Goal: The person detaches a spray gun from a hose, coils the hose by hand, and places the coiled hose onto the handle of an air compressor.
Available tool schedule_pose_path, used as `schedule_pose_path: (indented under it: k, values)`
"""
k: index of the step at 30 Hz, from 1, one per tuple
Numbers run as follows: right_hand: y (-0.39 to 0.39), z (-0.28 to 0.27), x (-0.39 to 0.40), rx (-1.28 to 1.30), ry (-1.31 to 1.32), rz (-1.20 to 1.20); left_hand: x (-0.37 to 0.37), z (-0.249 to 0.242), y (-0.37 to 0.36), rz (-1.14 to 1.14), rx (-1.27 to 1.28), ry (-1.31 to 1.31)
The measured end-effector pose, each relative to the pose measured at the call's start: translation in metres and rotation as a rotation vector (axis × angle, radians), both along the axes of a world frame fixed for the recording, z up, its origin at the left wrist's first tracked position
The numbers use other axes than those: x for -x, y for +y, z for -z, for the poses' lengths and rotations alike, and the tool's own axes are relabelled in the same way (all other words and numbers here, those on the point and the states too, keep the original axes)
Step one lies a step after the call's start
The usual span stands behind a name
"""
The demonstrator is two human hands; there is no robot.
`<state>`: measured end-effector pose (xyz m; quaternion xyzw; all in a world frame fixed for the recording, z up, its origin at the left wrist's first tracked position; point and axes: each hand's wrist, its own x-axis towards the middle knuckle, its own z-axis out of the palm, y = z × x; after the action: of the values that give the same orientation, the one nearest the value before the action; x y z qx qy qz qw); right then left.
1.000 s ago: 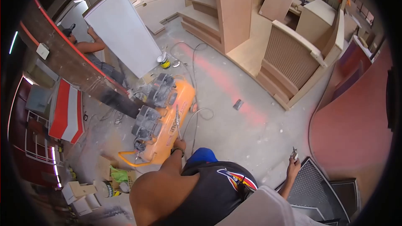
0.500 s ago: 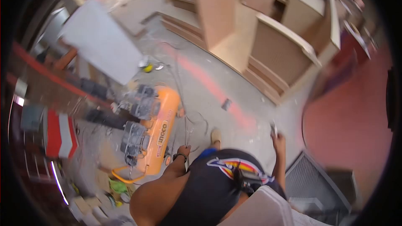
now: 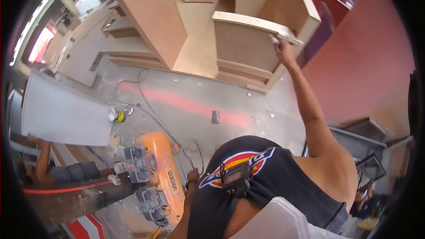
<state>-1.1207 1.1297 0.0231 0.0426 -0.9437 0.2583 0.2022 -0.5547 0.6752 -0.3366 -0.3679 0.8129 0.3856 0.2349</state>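
Whereas it hung lower a second ago, the right hand (image 3: 286,54), closed around a small metallic tool (image 3: 274,40), is now raised near the ribbed wooden panel (image 3: 243,42); the left hand (image 3: 193,175) grips the air hose (image 3: 167,129) beside the orange Ingco compressor (image 3: 160,154)

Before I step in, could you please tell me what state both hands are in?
Left hand: closed, holding a hose.
Right hand: closed, holding a small tool, too blurred to identify.

Right arm (image 3: 312,115) reaching out, nearly straight, to upper right; right hand (image 3: 285,54) in a curled grip. Left arm (image 3: 187,206) low, lower centre, left hand (image 3: 193,175) curled near mid-frame.
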Motion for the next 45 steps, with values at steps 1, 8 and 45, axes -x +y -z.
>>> schedule_pose_path:
  k: [1,8,45]
  values:
    - [0.010,0.006,0.031,-0.068,0.066,-0.023,0.008,0.006,-0.005,0.082,0.105,-0.006]
    - [0.035,0.049,0.184,-0.315,0.198,-0.084,0.038,-0.028,0.032,-0.275,0.065,-0.222]
    - [-0.121,0.081,-0.343,-0.851,-0.823,-2.439,0.039,-0.244,0.430,-1.033,0.635,0.479]
